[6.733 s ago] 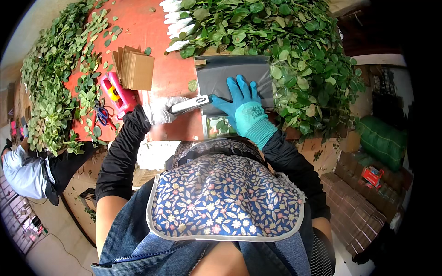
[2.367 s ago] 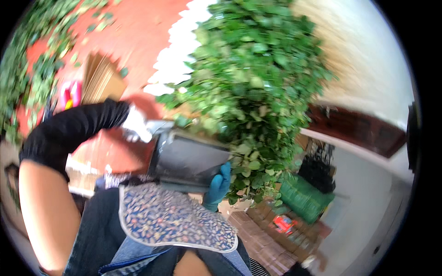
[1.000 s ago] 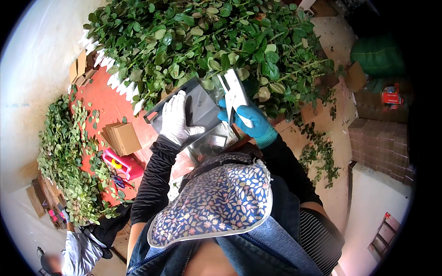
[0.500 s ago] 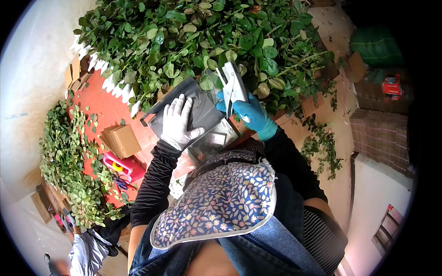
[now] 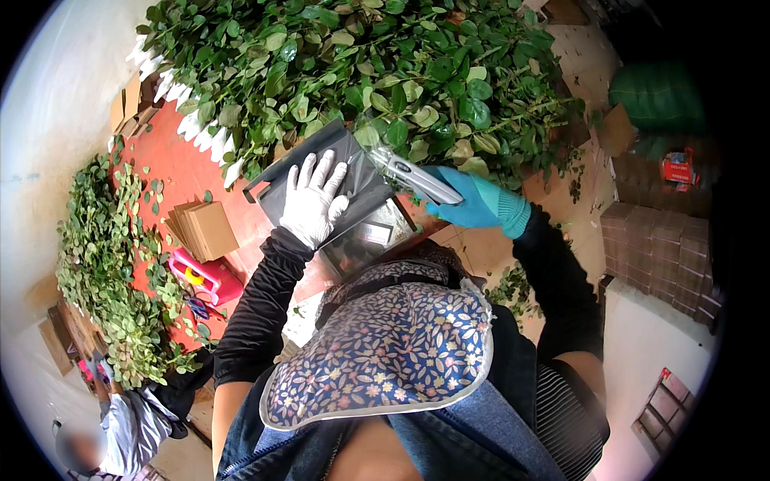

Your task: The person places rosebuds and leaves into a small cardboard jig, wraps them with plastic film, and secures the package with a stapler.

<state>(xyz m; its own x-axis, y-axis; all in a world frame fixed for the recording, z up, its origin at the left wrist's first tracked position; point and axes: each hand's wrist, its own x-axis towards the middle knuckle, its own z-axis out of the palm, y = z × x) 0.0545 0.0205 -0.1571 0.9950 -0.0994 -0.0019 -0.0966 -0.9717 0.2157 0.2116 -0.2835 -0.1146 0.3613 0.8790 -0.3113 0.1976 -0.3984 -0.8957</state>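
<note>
My left hand (image 5: 311,200), in a white glove, lies flat with fingers apart on a dark grey plastic sheet (image 5: 346,150) that appears to be wrapped or folded over. In a blue knitted glove, my right hand (image 5: 473,198) grips a silver plier stapler (image 5: 427,183). The stapler's jaws reach the right edge of the sheet, by some clear plastic film; the exact contact is hard to make out. Under and beside the sheet, toward me, sits a clear plastic-covered piece with a pale label (image 5: 375,233).
Leafy green stems (image 5: 361,72) are heaped along the far side of the red table (image 5: 241,263). At left are folded cardboard pieces (image 5: 207,230), a pink holder (image 5: 210,276), scissors (image 5: 200,307) and more stems. Another person (image 5: 136,433) works at lower left. Stacked boxes (image 5: 654,248) stand right.
My right hand has turned the stapler from upright to slanting and swung outward to the right, bringing its jaws to the sheet's edge. My left hand stays on the sheet, fingers slightly more spread.
</note>
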